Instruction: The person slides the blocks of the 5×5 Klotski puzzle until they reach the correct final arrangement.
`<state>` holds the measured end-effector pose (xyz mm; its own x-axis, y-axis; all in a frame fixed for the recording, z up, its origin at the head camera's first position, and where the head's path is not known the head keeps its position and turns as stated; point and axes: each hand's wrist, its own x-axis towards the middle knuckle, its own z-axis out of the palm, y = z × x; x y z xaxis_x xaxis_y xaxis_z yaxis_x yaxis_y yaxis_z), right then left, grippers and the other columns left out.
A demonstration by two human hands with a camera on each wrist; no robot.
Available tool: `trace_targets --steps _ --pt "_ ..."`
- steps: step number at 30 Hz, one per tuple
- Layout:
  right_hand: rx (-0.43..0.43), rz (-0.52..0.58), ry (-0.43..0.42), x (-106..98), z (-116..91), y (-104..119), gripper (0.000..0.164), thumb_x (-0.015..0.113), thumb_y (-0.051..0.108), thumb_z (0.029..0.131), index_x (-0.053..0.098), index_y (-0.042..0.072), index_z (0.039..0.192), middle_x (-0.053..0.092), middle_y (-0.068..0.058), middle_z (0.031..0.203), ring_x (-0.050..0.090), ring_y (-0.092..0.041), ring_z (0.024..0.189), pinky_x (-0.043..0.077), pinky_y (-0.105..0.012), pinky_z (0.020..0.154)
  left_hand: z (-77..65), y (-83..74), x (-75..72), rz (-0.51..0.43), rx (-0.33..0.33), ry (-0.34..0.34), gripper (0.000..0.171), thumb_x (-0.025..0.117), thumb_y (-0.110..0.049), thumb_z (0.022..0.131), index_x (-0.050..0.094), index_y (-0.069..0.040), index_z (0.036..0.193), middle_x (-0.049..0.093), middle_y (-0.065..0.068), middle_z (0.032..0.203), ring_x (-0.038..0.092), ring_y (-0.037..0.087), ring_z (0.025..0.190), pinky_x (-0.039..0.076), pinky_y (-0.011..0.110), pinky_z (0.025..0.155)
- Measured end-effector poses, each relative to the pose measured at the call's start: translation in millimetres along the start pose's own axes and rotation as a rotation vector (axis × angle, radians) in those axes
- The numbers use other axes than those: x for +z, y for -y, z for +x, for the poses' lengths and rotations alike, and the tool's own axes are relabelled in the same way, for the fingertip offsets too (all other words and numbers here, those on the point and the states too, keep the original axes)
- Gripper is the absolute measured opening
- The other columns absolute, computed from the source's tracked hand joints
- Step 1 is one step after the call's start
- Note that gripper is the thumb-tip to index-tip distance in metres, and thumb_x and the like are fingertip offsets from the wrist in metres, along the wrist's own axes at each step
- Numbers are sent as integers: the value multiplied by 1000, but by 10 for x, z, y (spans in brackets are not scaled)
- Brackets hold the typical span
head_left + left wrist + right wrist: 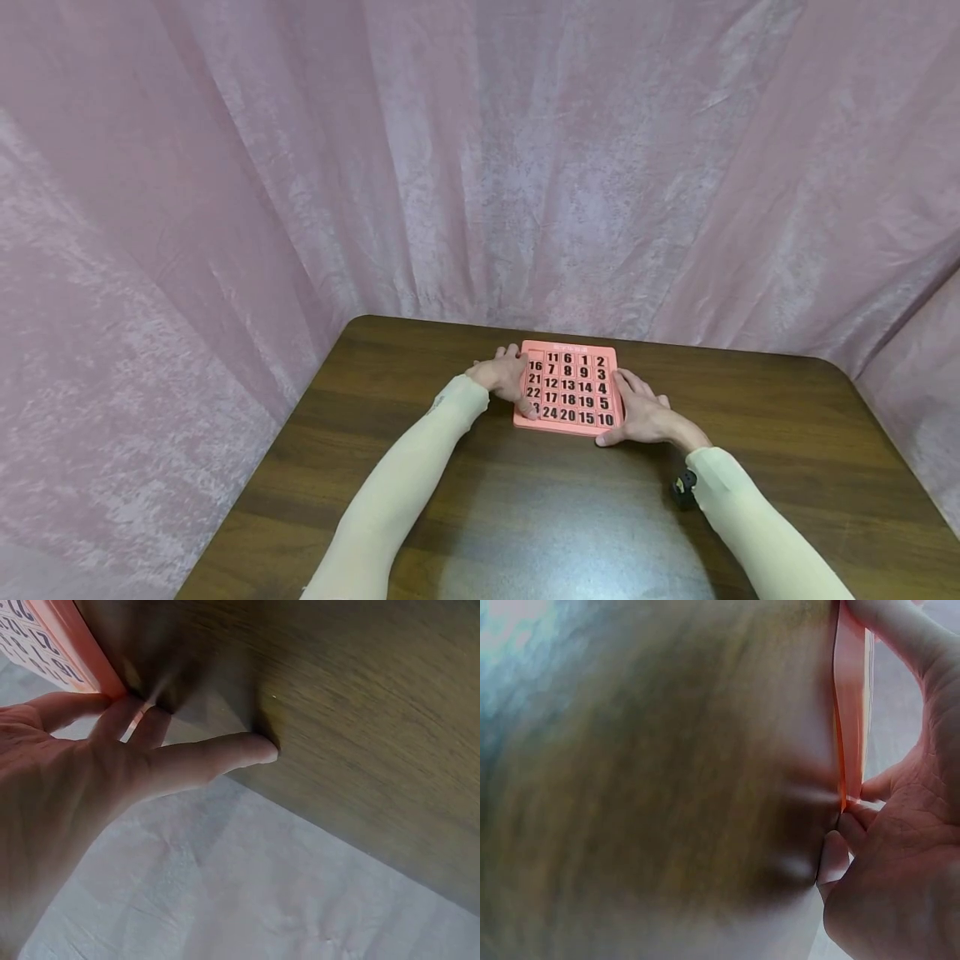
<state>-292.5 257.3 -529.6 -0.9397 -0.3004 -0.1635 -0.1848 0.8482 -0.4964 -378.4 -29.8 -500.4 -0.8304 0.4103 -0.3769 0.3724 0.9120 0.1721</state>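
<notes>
A pink number sliding puzzle [568,386] lies flat on the table, its square tiles printed with black numerals. One slot at its top left corner holds no tile. My left hand [510,380] grips the left side, thumb over the bottom left tile, fingers along the edge. In the left wrist view, the little finger [225,752] stretches out straight over the wood, away from the board. My right hand [642,412] holds the lower right corner, thumb at the bottom edge and fingers against the right side. The right wrist view shows the puzzle's side [850,697] between thumb and fingers.
The brown wooden table [360,400] has rounded far corners. Pink velvet curtains [525,167] hang close behind its far edge and along the sides. A small black device [683,490] sits at the right wrist.
</notes>
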Motion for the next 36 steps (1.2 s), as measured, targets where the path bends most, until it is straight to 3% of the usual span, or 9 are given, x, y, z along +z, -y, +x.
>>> trace_targets --steps 10,18,21,27,31,34,36 --pt "16 -13 11 -9 20 11 142 96 55 74 13 -7 171 15 -33 177 24 -58 160 36 -66 103 -9 33 -16 -11 17 -36 111 86 -64 85 37 -13 171 36 12 170 37 32 158 43 71 120" --pt "16 -11 6 -1 29 1 141 96 55 75 13 -6 171 15 -33 177 24 -58 160 36 -66 103 -20 43 -28 -4 2 -55 102 79 -65 92 37 -16 172 34 11 175 35 30 161 43 69 122" --pt "13 -16 1 5 30 -3 142 96 55 74 13 -6 171 16 -34 177 24 -58 160 36 -67 103 -24 57 -36 -1 15 -38 104 79 -66 91 36 -17 172 34 10 175 34 30 161 43 68 122" --pt "-11 21 11 -1 4 -42 140 92 60 77 13 -6 172 14 -33 177 22 -59 160 34 -69 104 -22 101 -60 3 52 18 121 93 -61 80 31 -16 174 33 8 172 36 28 156 44 61 124" --pt "-5 136 57 -17 10 -136 128 80 62 89 10 -3 173 7 -31 179 12 -60 163 23 -78 115 -23 108 -67 21 59 43 128 96 -58 78 25 -17 176 30 9 174 34 27 158 43 61 123" --pt "29 263 96 -41 31 -208 113 73 48 96 7 0 175 0 -27 181 -1 -58 166 3 -87 121 -26 102 -64 19 53 44 128 96 -56 78 24 -16 176 29 9 175 32 28 160 40 64 124" --pt "51 312 109 -52 50 -253 108 72 36 96 6 2 175 -3 -24 183 -6 -56 167 -7 -88 121 -27 101 -61 17 46 40 128 96 -56 77 24 -16 176 29 9 175 32 29 160 39 66 125"
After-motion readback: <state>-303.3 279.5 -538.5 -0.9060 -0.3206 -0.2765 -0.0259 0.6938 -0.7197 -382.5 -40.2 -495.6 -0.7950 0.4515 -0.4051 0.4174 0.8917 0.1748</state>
